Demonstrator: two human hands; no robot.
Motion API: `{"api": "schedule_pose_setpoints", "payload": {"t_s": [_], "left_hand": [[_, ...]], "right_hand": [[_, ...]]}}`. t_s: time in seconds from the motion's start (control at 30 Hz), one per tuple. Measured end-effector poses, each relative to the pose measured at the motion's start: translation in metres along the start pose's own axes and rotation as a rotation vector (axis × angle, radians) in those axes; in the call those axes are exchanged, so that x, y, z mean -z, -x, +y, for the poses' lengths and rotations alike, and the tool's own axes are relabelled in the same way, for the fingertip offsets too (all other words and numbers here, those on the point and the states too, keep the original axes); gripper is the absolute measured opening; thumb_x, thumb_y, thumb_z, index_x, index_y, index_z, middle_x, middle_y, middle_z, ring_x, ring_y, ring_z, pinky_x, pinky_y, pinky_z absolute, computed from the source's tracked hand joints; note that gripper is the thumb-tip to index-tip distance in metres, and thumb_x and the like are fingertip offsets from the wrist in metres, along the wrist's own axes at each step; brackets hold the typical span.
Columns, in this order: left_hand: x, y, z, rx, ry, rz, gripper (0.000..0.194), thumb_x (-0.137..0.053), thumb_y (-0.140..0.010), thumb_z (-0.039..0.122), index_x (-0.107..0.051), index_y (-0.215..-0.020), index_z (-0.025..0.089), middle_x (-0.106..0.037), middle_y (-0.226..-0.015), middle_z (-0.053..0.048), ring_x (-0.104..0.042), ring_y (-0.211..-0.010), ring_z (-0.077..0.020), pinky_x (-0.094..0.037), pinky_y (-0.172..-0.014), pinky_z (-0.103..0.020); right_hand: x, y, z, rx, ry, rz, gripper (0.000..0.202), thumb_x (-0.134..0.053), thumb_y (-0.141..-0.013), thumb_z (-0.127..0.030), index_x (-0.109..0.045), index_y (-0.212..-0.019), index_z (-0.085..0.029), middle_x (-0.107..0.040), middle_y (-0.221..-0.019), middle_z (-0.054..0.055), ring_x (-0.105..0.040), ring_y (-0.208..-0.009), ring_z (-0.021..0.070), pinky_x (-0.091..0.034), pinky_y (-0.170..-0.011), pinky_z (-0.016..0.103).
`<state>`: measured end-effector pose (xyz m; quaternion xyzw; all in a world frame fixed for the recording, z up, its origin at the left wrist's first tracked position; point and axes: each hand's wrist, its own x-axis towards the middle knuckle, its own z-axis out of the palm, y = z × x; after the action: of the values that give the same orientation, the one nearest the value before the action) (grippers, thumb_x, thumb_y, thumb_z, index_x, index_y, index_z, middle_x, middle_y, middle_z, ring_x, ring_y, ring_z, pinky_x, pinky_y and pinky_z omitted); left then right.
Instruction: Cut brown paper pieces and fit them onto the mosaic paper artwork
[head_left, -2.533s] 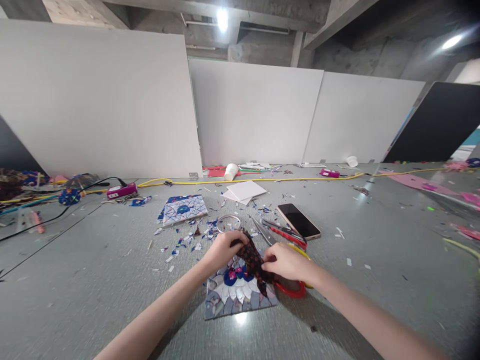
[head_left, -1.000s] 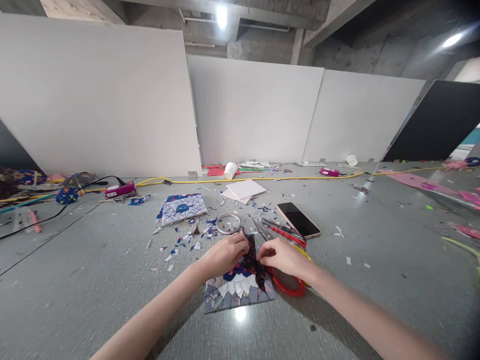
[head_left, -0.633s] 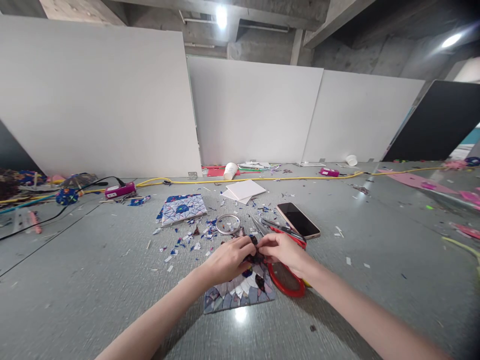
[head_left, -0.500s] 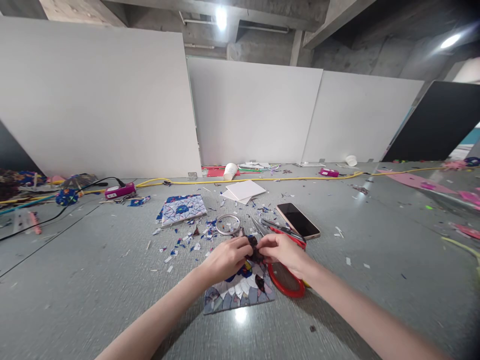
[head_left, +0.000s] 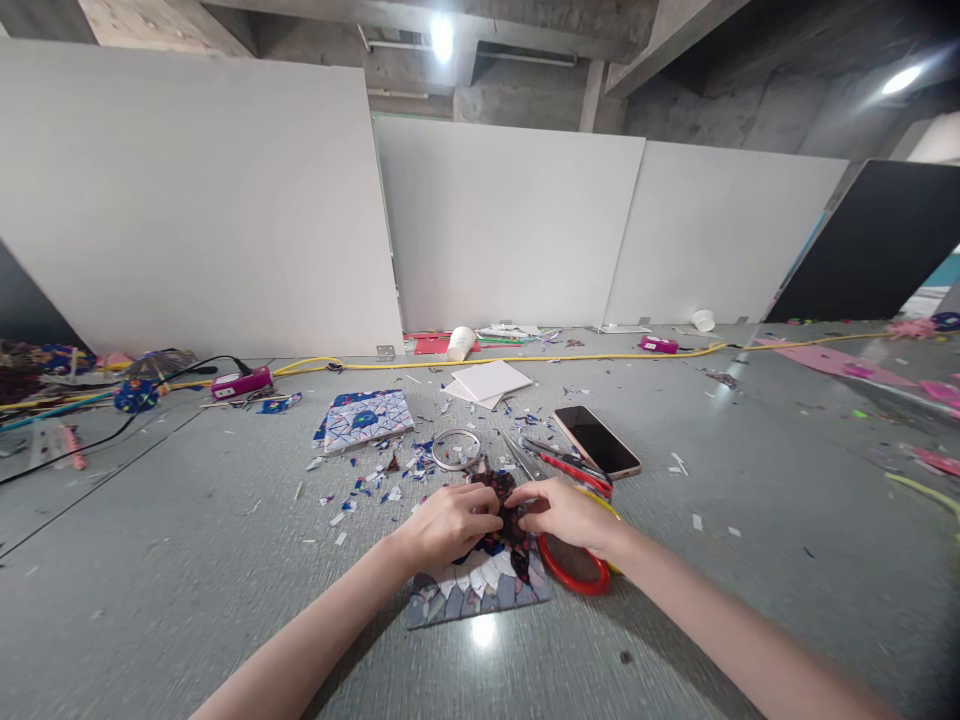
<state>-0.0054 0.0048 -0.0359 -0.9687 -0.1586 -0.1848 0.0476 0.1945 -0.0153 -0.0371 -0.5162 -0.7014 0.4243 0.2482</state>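
A crumpled dark scrap with reddish specks (head_left: 515, 535), perhaps fabric, lies over the upper part of a mosaic-covered board (head_left: 480, 598) with grey, white and blue pieces. My left hand (head_left: 451, 520) has its fingers closed on the left side of this scrap. From the right, my right hand (head_left: 566, 512) pinches the scrap between thumb and fingers. Red-handled scissors (head_left: 574, 575) lie under and beside my right hand, with another pair's yellow handle partly hidden there. Just beyond the hands lies a silvery ring (head_left: 456, 450).
A second mosaic board (head_left: 367, 418) in blue and white lies at the left. White cards (head_left: 491, 380) and a phone (head_left: 598, 440) lie farther back. Cut scraps litter the table. A yellow cable (head_left: 525, 358) runs before white panels (head_left: 510, 230), near a tipped paper cup (head_left: 460, 343).
The dark scrap is more spread out, showing more between and above my hands. My left fingers have shifted slightly lower, and both hands stay at the scrap.
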Motion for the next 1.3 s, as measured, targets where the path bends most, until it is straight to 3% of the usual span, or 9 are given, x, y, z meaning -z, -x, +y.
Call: {"api": "schedule_pose_setpoints", "payload": {"t_s": [0.27, 0.5, 0.77, 1.07, 1.3], "left_hand": [[0.0, 0.0005, 0.0007, -0.014, 0.1, 0.006, 0.024, -0.048, -0.075, 0.007, -0.064, -0.084, 0.022, -0.058, -0.08, -0.003, -0.055, -0.073, -0.0132, -0.041, -0.063, -0.024], [-0.001, 0.0016, 0.0021, 0.073, 0.222, -0.02, 0.026, -0.048, -0.075, 0.008, -0.066, -0.088, 0.022, -0.059, -0.085, -0.004, -0.056, -0.072, -0.0132, -0.042, -0.063, -0.023], [0.0026, -0.0022, 0.0017, 0.164, 0.526, 0.058, 0.025, -0.047, -0.077, 0.009, -0.066, -0.091, 0.02, -0.058, -0.083, -0.004, -0.055, -0.076, -0.0127, -0.044, -0.068, -0.023], [-0.0012, 0.0016, 0.0003, 0.134, 0.429, -0.067, 0.034, -0.048, -0.07, 0.003, -0.067, -0.091, 0.022, -0.055, -0.085, -0.003, -0.054, -0.075, -0.0124, -0.043, -0.067, -0.022], [0.0019, -0.0001, 0.0034, 0.128, 0.355, -0.078, 0.036, -0.049, -0.067, 0.003, -0.068, -0.089, 0.024, -0.054, -0.085, -0.003, -0.052, -0.074, -0.0126, -0.042, -0.067, -0.022]], "right_hand": [[0.0043, 0.0015, -0.0056, 0.091, 0.11, -0.06, 0.036, -0.055, -0.063, -0.009, -0.064, -0.096, -0.019, -0.067, -0.082, 0.002, -0.06, -0.07, 0.0136, -0.045, -0.064, 0.024], [0.0065, 0.0006, -0.0055, 0.137, 0.104, -0.08, 0.039, -0.052, -0.06, -0.006, -0.063, -0.096, -0.016, -0.066, -0.088, 0.004, -0.06, -0.068, 0.0127, -0.044, -0.061, 0.022], [0.0093, 0.0024, -0.0103, -0.1, -0.243, -0.168, 0.038, -0.054, -0.061, -0.009, -0.063, -0.097, -0.012, -0.066, -0.08, 0.004, -0.06, -0.073, 0.0135, -0.045, -0.066, 0.023], [0.0069, 0.0027, -0.0074, 0.194, 0.152, -0.129, 0.039, -0.051, -0.062, -0.004, -0.062, -0.098, -0.015, -0.061, -0.102, 0.006, -0.06, -0.073, 0.0125, -0.044, -0.065, 0.021], [0.0043, 0.0053, -0.0103, 0.264, 0.268, -0.077, 0.038, -0.053, -0.061, -0.002, -0.062, -0.095, -0.017, -0.059, -0.105, 0.005, -0.059, -0.075, 0.0129, -0.044, -0.066, 0.022]]}}
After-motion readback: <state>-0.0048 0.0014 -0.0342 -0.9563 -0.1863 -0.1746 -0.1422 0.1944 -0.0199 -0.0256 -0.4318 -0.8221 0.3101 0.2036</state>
